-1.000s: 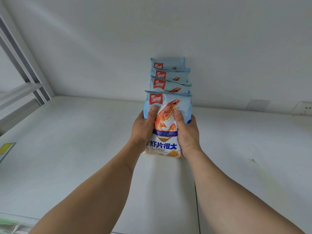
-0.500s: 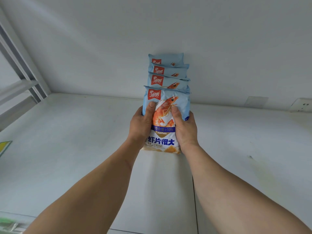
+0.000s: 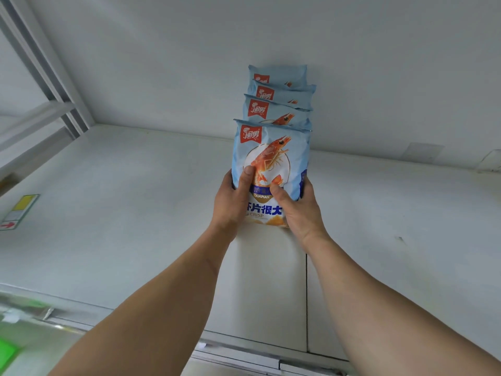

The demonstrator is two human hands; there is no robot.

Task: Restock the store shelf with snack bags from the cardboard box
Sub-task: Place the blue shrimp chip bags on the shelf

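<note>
Both hands hold the front snack bag upright on the white shelf, at the head of a row of four

The front snack bag (image 3: 272, 169) is pale blue, with a red logo patch at its top left, a printed prawn, and the words "XIAPIAN" and "CRISP" beside large blue Chinese characters; its long axis runs up the frame, printed face toward the viewer, bottom edge on the shelf (image 3: 135, 213) at the centre of the frame. The left hand (image 3: 233, 202) grips its left side, thumb pressed on the front; the right hand (image 3: 298, 210) grips the right side likewise, fingers wrapped behind. Three matching bags (image 3: 276, 109) stand close behind it, running back to the wall. A yellow and grey label (image 3: 19, 211) lies at the left edge
</note>
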